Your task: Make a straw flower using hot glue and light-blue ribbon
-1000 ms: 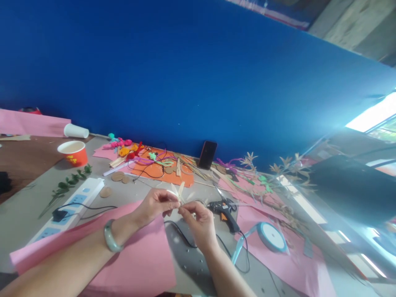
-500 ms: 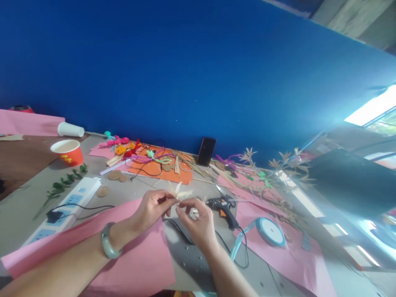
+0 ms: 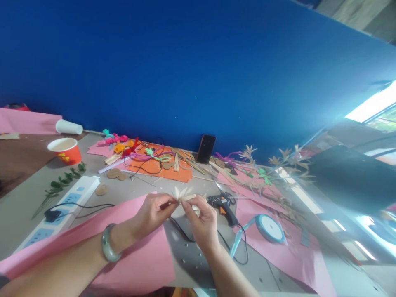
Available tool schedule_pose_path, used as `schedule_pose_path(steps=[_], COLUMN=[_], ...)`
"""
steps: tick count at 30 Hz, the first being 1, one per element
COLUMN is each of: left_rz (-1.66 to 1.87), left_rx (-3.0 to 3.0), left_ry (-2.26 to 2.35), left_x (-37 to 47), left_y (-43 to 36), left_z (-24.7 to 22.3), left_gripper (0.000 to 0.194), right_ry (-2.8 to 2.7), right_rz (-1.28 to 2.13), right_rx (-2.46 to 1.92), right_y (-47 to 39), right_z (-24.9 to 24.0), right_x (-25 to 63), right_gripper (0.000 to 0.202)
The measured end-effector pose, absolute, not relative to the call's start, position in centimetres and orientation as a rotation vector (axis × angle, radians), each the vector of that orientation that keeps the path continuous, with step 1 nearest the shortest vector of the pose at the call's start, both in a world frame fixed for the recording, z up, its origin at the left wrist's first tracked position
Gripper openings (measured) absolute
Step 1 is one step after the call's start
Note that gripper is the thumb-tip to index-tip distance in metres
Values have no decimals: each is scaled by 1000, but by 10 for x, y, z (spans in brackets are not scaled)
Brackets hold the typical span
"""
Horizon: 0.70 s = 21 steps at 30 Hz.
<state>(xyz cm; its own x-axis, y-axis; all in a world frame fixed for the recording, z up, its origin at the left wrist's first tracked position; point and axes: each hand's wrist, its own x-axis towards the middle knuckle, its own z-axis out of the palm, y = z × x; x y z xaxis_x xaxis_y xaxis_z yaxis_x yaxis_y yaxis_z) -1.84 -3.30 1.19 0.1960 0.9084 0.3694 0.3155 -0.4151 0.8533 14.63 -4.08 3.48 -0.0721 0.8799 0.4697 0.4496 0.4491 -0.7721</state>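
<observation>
At the far left of the desk (image 3: 27,194) stood a red cup (image 3: 65,150), with a power strip (image 3: 66,201) nearer. The left hand (image 3: 153,210) hovered over pink paper (image 3: 136,255), its fingers pinched on a pale straw flower (image 3: 185,194) held just above the desk at centre. The right hand (image 3: 202,222) met it there, fingers also gripping the flower. Just right lay a glue gun (image 3: 224,205), then a blue ribbon spool (image 3: 269,227).
</observation>
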Motion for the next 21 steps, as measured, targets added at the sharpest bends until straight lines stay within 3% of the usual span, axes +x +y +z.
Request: schedule_pose_path(steps=[9, 21], left_rz=[1188, 1139], left_rx=[1987, 2078], left_ry=[1099, 1056], left_x=[-20, -21], left_y=[-33, -32], left_z=[10, 13], left_gripper=[30, 29], right_ry=[-1661, -1648], right_rz=[604, 656], right_rx=[-1182, -1253], right_y=[-41, -40], right_z=[35, 36], right_x=[146, 147], right_gripper=[17, 20])
